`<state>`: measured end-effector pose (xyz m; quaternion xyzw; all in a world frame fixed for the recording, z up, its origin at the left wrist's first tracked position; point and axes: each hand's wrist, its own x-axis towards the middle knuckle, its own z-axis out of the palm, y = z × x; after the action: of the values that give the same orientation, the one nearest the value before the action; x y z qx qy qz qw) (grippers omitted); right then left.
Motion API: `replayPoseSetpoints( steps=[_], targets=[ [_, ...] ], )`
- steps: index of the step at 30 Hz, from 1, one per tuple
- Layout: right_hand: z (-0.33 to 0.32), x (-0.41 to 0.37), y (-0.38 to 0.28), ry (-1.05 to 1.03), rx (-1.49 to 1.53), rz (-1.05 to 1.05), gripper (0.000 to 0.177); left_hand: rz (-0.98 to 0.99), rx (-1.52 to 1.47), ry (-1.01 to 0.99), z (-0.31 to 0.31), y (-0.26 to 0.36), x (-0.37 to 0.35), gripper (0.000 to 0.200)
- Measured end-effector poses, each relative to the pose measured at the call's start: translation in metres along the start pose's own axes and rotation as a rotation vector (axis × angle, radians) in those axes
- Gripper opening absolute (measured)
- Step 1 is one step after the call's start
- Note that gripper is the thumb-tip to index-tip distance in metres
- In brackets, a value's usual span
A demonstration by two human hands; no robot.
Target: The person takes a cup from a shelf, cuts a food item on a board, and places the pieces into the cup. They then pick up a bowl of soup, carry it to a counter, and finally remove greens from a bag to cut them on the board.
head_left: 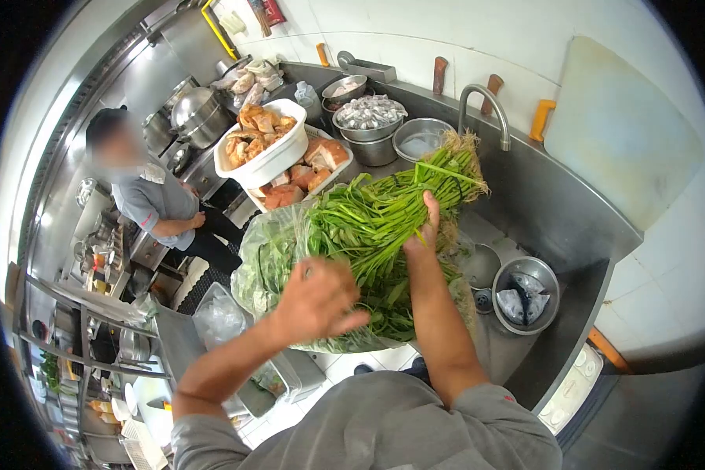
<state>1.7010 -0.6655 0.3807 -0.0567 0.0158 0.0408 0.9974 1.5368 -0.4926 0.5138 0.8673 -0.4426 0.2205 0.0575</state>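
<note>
My right hand [423,229] is wrapped round a large bunch of leafy green vegetables [392,207], near the stem end. The pale roots [464,160] point up and right, below the tap. More of the same leaves fill a clear plastic bag [270,258] under the bunch. My left hand [317,299] is over the leaves at the bag's near side, blurred by motion. Its thumb stands away from the palm, but the other fingers are smeared, so I cannot make out whether it grips anything.
Behind the bag are a white tub [278,153] of browned meat pieces and a tray [345,160] of raw meat. Metal bowls stand along the sink [580,227]; one bowl [552,313] holds fish pieces. A tap [503,129] arches above. A co-worker [153,196] stands at left.
</note>
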Motion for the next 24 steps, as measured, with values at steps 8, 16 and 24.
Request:
replayPoseSetpoints(
  steps=[8, 16, 24],
  targets=[
    [0.059, 0.006, -0.011, -0.186, -0.225, -0.114, 0.039, -0.12, 0.342, -0.355, -0.015, 0.015, -0.078, 0.052],
    [0.069, 0.021, -0.047, -0.222, -0.26, -0.163, 0.037, -0.105, 0.279, -0.253, -0.011, 0.007, -0.087, 0.012],
    [0.1, -0.011, -0.101, -0.259, -0.32, -0.365, 0.05, -0.268, 0.143, 0.054, 0.026, 0.006, -0.099, 0.021]
  ],
)
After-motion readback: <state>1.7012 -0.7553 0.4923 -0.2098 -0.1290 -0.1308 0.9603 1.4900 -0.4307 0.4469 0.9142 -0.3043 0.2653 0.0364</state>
